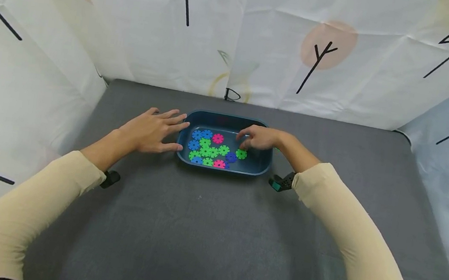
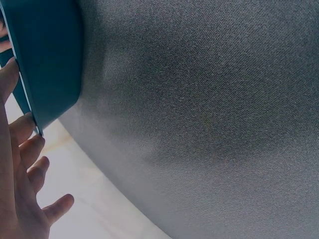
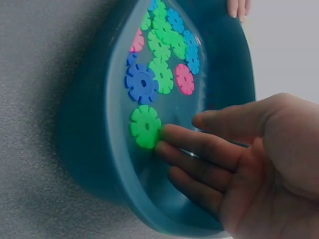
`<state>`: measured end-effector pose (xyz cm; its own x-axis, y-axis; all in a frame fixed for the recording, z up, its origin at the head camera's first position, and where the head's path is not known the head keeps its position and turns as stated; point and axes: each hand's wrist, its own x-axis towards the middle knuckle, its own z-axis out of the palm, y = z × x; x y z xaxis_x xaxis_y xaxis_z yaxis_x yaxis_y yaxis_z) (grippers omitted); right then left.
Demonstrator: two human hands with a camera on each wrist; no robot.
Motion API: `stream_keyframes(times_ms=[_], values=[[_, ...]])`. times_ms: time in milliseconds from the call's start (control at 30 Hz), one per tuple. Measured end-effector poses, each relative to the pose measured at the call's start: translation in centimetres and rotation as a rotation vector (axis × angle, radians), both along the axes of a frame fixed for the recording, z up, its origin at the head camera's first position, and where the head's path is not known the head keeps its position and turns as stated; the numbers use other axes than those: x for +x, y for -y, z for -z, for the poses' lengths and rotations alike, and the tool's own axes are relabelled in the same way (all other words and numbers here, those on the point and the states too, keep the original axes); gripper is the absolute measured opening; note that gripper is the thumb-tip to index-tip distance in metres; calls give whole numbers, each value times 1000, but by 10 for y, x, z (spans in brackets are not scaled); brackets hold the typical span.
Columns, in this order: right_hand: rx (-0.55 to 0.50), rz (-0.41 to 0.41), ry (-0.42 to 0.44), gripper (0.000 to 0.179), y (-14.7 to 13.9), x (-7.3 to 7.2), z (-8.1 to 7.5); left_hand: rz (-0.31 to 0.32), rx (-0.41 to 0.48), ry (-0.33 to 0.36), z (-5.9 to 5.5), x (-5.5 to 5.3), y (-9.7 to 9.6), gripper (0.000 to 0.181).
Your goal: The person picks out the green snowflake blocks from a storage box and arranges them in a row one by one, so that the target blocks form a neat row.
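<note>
A dark blue-green plastic basin [image 1: 220, 169] holds several notched plastic discs in green, blue and pink. My left hand [image 1: 152, 131] spreads its fingers at the basin's left end, thumb and fingertips right at the rim [image 2: 26, 94]. My right hand [image 1: 260, 138] reaches into the right part of the basin. In the right wrist view its extended fingertips [image 3: 167, 133] are right at the edge of a green disc [image 3: 145, 127], with the thumb apart. A dark blue disc [image 3: 142, 83] and a pink disc [image 3: 184, 78] lie farther along the basin floor.
The basin stands on a grey cloth-covered table [image 1: 194, 231], near its back edge. A patterned white curtain [image 1: 272, 46] hangs behind and at both sides. A bit of green [image 1: 277, 148] shows just outside the basin's right end, by the right wrist.
</note>
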<state>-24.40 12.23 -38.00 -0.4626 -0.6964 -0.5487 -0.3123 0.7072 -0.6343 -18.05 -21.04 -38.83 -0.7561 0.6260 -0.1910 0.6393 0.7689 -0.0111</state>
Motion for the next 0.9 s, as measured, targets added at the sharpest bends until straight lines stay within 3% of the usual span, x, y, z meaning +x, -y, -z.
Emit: stream_keyframes(times_ms=[267, 633, 900], values=[[-11, -27, 130, 50, -4, 7, 2, 3, 2, 0, -1, 0, -1, 77], [-4, -34, 202, 51, -1, 16, 3, 13, 6, -9, -2, 1, -1, 76], [-30, -46, 238, 41, 2, 23, 8, 16, 9, -9, -1, 1, -1, 76]])
